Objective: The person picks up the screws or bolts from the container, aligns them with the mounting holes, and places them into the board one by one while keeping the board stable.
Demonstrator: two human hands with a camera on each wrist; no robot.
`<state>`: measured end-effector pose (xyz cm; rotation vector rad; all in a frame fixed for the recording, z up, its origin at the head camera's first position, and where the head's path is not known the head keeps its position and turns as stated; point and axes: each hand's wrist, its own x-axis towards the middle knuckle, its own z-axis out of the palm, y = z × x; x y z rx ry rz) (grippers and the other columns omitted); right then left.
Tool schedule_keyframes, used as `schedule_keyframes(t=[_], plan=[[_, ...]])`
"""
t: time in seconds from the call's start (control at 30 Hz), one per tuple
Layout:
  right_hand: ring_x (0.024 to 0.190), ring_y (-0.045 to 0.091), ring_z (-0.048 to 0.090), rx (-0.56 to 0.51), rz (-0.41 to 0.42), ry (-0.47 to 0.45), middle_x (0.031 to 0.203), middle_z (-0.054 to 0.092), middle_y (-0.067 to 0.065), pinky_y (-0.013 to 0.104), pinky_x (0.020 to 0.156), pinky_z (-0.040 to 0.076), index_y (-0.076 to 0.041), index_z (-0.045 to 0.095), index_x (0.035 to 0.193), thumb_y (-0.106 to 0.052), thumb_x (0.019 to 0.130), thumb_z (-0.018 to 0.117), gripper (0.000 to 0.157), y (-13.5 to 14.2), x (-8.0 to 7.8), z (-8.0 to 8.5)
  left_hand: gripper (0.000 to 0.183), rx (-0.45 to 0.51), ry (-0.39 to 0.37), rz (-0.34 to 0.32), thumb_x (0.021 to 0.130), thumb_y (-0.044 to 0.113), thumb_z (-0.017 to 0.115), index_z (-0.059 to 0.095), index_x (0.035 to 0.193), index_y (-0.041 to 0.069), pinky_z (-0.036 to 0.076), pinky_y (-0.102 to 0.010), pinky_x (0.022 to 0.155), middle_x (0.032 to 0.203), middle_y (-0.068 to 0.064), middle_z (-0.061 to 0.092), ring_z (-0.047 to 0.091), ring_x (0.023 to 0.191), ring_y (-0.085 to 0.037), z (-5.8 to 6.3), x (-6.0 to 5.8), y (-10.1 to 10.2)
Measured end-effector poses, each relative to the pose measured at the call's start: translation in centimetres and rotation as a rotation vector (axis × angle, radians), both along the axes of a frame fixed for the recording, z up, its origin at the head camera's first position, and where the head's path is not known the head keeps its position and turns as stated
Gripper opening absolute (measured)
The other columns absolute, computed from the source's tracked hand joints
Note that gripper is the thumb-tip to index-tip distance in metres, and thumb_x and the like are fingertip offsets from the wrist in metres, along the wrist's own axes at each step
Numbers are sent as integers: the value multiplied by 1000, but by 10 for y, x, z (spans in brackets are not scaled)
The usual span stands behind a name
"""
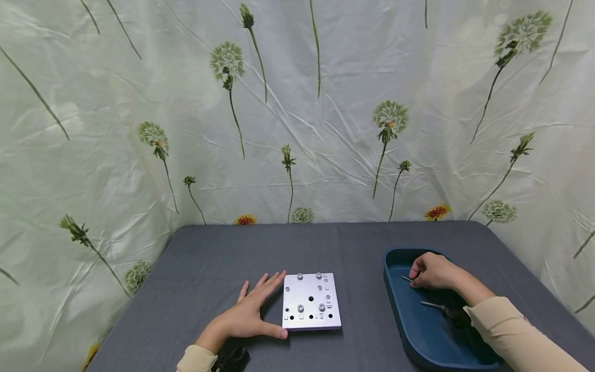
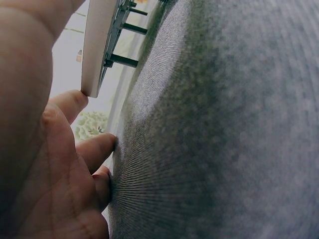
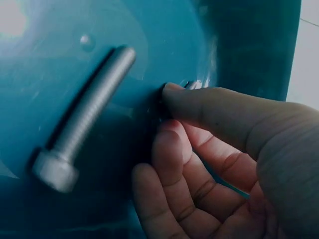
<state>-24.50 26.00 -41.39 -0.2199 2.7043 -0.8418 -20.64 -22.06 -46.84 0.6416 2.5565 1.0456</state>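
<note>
A square silver metal plate (image 1: 312, 289) with holes and several socket-head bolts stands mid-table; in the left wrist view, threaded bolt ends (image 2: 124, 60) stick out under it. Along its left side my left hand (image 1: 248, 316) is spread, the thumb at the near left corner and a fingertip at the far one. Inside a blue tray (image 1: 401, 325), my right hand (image 1: 434, 272) has its thumb and fingers bent together and pinches a thin screw (image 1: 406, 278), mostly hidden behind the thumb in the right wrist view. Beside that hand lies a larger socket-head bolt (image 3: 89, 112).
A dark grey cloth (image 1: 260, 248) covers the table. Behind hangs a pale curtain (image 1: 325, 129) printed with flowers. The tray's raised rim surrounds the right hand, and the right sleeve (image 1: 516, 330) passes over its right side.
</note>
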Motion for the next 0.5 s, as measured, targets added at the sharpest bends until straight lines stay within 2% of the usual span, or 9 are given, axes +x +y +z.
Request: schedule_keyframes(t=[0.13, 0.33, 0.5], plan=[[67, 15, 61, 5, -6, -18, 76, 72, 2, 32, 63, 53, -3, 72, 86, -1, 91, 77, 8, 0, 0, 0, 124, -1, 3, -4, 78, 52, 95, 20, 174, 28, -13, -82, 121, 181, -11, 20, 4, 169, -45, -1, 0, -1], [67, 15, 60, 45, -3, -30, 74, 67, 3, 32, 63, 53, -5, 73, 83, -4, 95, 74, 12, -2, -1, 0, 124, 4, 1, -11, 79, 52, 94, 20, 174, 28, -13, -82, 121, 181, -10, 20, 2, 169, -45, -1, -1, -1], [66, 15, 59, 77, 31, -46, 73, 65, 3, 32, 63, 50, -5, 72, 85, -5, 98, 70, 13, -2, -2, 2, 124, 6, 6, -15, 79, 52, 94, 20, 174, 28, -13, -82, 121, 181, -10, 20, 3, 169, -45, -2, -1, -1]])
